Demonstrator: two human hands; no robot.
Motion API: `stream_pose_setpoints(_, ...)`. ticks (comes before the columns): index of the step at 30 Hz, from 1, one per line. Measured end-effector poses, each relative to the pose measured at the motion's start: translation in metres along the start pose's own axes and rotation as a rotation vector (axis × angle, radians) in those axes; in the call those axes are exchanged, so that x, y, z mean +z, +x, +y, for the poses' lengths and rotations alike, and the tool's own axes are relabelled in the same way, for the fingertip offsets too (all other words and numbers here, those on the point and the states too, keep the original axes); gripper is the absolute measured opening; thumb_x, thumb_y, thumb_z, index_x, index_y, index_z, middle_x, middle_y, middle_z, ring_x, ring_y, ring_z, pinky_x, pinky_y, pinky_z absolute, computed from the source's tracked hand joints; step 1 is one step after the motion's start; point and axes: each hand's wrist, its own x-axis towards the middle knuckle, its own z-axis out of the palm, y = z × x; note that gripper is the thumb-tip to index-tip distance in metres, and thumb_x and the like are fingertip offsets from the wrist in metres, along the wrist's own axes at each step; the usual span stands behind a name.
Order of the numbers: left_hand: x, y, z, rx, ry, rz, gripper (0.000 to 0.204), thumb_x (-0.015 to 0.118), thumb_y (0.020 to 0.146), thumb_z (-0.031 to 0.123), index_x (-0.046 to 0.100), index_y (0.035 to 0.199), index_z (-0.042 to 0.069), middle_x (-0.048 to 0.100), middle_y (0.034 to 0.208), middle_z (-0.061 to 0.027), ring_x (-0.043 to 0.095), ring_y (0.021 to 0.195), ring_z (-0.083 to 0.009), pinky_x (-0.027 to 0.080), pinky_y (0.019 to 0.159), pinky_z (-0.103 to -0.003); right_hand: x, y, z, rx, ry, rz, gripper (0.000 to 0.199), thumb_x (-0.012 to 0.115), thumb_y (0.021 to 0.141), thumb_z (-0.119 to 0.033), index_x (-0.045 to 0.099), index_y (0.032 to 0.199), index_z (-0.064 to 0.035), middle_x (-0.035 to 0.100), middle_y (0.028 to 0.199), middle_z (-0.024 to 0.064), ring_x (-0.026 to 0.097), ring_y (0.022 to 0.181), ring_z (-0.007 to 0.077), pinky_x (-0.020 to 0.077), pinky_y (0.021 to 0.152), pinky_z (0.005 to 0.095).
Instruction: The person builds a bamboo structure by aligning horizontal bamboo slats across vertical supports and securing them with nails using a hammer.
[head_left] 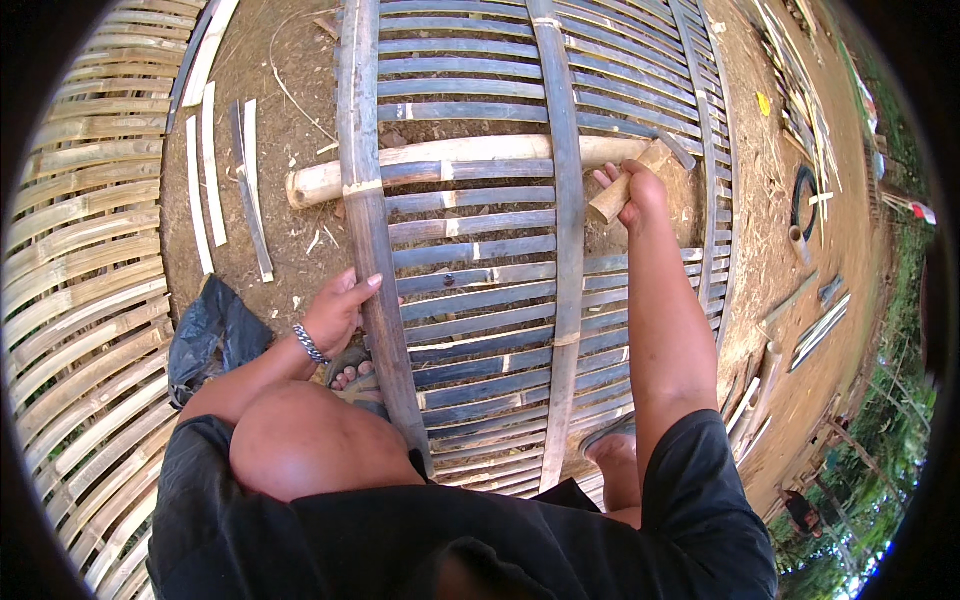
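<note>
Right hand (632,192), right of centre in the upper frame, closed around the pale wooden handle of a hammer (640,170), its dark head just above the fingers over the bamboo lattice panel (480,290). Left hand (335,312), left of centre, fingers spread fairly wide and laid flat on the panel's dark vertical bamboo rail (372,250) (bracelet at the wrist), holding nothing. Hammer face hard to make out, lower panel hidden behind knee and black shorts; right arm stretched straight up the frame, left arm bent across the knee.

L hand (335,312) at 8 o'clock, palm down, fingers spread flat, bracelet on wrist. R arm straight out toward 1 o'clock, R hand (632,195) fisted in a tight grip. Both knees bent, squatting.
</note>
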Motion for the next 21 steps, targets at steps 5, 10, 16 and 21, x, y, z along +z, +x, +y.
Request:
stream_pose_setpoints(5,-0.005,0.006,-0.006,-0.018,0.006,0.000,0.039,0.055,0.104,0.028,0.049,0.129,-0.001,0.064,0.116,-0.0120,0.065,0.107,-0.0213,0.053,0.096,-0.040,0.002,0.006,-0.001,-0.026,-0.023,0.036,0.041,0.053,0.098,-0.003,0.036,0.133,0.0079,0.050,0.114,0.0183,0.061,0.099,0.0299,0.0662,0.075,0.0428)
stream_pose_setpoints(10,-0.006,0.009,-0.008,-0.027,-0.021,0.026,0.041,0.055,0.104,0.032,0.049,0.130,0.000,0.064,0.115,-0.0110,0.065,0.107,-0.0217,0.053,0.095,-0.040,-0.016,0.020,0.001,-0.211,-0.324,0.139,0.042,0.061,0.091,-0.005,0.044,0.128,0.0042,0.059,0.107,0.0165,0.063,0.094,0.0286,0.0579,0.077,0.0414)
stream_pose_setpoints(16,-0.013,0.031,0.004,-0.043,0.159,0.376,0.047,0.053,0.103,0.043,0.052,0.128,0.002,0.065,0.118,-0.0095,0.065,0.106,-0.0208,0.052,0.093,-0.040,-0.036,0.056,-0.013,-0.355,-0.413,0.121,0.049,0.067,0.085,-0.006,0.047,0.128,0.0029,0.061,0.112,0.0178,0.062,0.098,0.0286,0.0501,0.087,0.0443)
stream_pose_setpoints(21,-0.026,0.068,0.044,0.140,0.044,0.453,0.046,0.058,0.101,0.039,0.056,0.125,0.000,0.065,0.119,-0.0103,0.063,0.108,-0.0197,0.049,0.095,-0.037,-0.017,0.055,-0.017,-0.300,-0.477,0.155,0.047,0.068,0.085,-0.009,0.048,0.126,0.0015,0.062,0.111,0.0173,0.062,0.099,0.0284,0.0501,0.086,0.0435)
